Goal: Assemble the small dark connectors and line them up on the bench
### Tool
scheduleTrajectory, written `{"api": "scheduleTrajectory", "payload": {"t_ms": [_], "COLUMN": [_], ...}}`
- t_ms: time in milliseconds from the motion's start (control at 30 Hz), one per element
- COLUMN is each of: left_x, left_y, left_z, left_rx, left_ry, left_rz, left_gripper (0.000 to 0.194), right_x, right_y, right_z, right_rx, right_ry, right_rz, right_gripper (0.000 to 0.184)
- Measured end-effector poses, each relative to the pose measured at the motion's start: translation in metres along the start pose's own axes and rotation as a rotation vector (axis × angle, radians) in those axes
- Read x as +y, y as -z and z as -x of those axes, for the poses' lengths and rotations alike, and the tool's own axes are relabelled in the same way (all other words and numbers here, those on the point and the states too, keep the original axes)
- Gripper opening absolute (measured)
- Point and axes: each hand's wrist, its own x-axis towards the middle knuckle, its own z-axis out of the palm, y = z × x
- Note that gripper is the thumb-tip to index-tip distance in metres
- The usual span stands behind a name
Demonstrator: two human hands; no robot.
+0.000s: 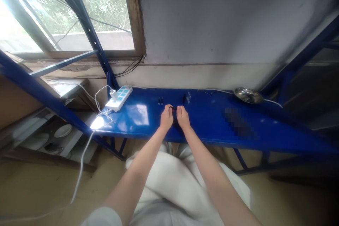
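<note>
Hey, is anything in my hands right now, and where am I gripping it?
A small dark object, held at its two ends between the left hand and right hand.

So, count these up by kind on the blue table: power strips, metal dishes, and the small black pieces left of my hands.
Power strip: 1
Metal dish: 1
Small black pieces: 2
Total: 4
</note>
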Motion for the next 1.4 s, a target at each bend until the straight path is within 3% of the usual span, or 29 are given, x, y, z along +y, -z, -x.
{"api": "scheduleTrajectory", "payload": {"t_ms": [333,533,767,900,967,1133,1400], "left_x": [-0.004,-0.004,-0.011,-0.015,-0.014,-0.009,-0.013], "left_y": [-0.001,0.000,0.001,0.003,0.005,0.006,0.005], "left_z": [-0.002,-0.004,-0.007,-0.011,-0.011,-0.010,-0.012], "left_rx": [0.027,0.031,0.128,0.253,0.238,0.042,0.047], "left_ry": [0.014,0.020,0.154,0.264,0.262,0.185,0.183], "left_rz": [0.014,-0.059,0.079,0.181,0.178,0.079,0.084], "left_gripper": [0.014,0.024,0.034,0.034,0.032,0.030,0.027], "right_x": [-0.003,-0.003,-0.004,-0.001,-0.001,0.002,0.012], "right_y": [0.000,-0.001,0.000,0.003,0.004,0.000,-0.009], "right_z": [0.001,0.001,0.001,0.001,0.000,-0.002,-0.004], "right_rx": [0.037,0.042,0.059,0.162,0.188,0.099,-0.096], "right_ry": [0.029,0.036,0.008,-0.083,-0.086,0.047,0.165], "right_rz": [-0.001,-0.009,-0.031,-0.105,-0.137,-0.146,-0.091], "right_gripper": [0.035,0.036,0.037,0.036,0.033,0.025,0.017]}}
